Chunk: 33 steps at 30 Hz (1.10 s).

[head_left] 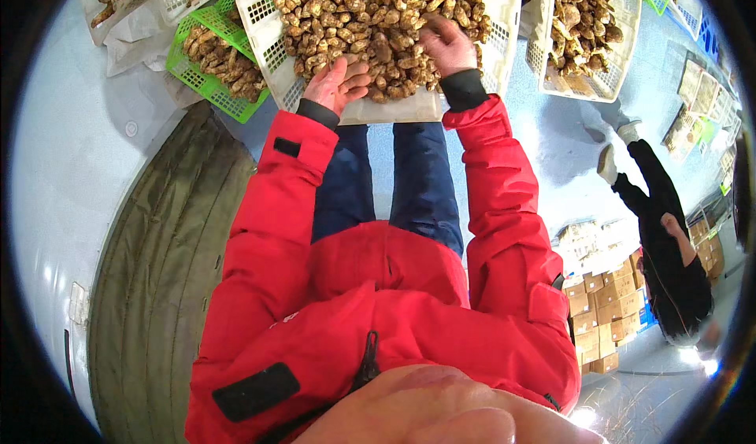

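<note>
A white plastic crate (pixel 496 58) with perforated sides stands in front of me, heaped with small, stubby brown-and-cream mushrooms (pixel 378 27). Over the near left part of the heap is my left hand (pixel 339 86), its palm turned inward, its fingers loosely bent and apart, with nothing seen in them. My right hand (pixel 451 48) reaches onto the right side of the heap. Its fingers curl down against the mushrooms, and the fingertips are hidden, so whatever they may hold does not show.
A green crate (pixel 209 90) of mushrooms sits at the left, and another white crate (pixel 614 82) of larger mushrooms at the right. A dark green quilted cover (pixel 165 271) hangs at the left. Cardboard boxes (pixel 606 310) are stacked at the right, near a person in black (pixel 669 255).
</note>
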Tool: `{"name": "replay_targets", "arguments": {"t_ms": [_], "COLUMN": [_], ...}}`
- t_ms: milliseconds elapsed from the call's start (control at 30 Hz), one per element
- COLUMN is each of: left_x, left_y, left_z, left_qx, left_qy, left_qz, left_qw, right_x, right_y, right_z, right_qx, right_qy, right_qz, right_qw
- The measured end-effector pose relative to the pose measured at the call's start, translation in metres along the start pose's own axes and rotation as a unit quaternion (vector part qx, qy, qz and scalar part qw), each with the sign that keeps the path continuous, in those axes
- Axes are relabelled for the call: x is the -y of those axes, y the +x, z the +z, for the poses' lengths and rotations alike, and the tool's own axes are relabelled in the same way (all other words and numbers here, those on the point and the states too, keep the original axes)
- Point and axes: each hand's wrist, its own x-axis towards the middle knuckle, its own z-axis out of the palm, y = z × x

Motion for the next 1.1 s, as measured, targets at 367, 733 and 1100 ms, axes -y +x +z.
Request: {"name": "replay_targets", "arguments": {"t_ms": [367, 733, 1100], "left_x": [0.009, 0.002, -0.003], "left_y": [-0.003, -0.003, 0.001], "left_z": [-0.011, 0.041, 0.065], "left_qx": [0.063, -0.042, -0.003], "left_qy": [-0.010, 0.044, -0.015], "left_qz": [0.017, -0.023, 0.078], "left_qw": [0.998, 0.998, 0.997], "right_x": [-0.004, 0.000, 0.047], "right_y": [0.138, 0.020, -0.016], "right_z": [-0.022, -0.031, 0.005], "right_qx": [-0.146, 0.040, 0.083], "right_qy": [-0.256, 0.659, -0.148], "right_qz": [0.124, 0.038, -0.159], "right_qw": [0.948, 0.750, 0.973]}}
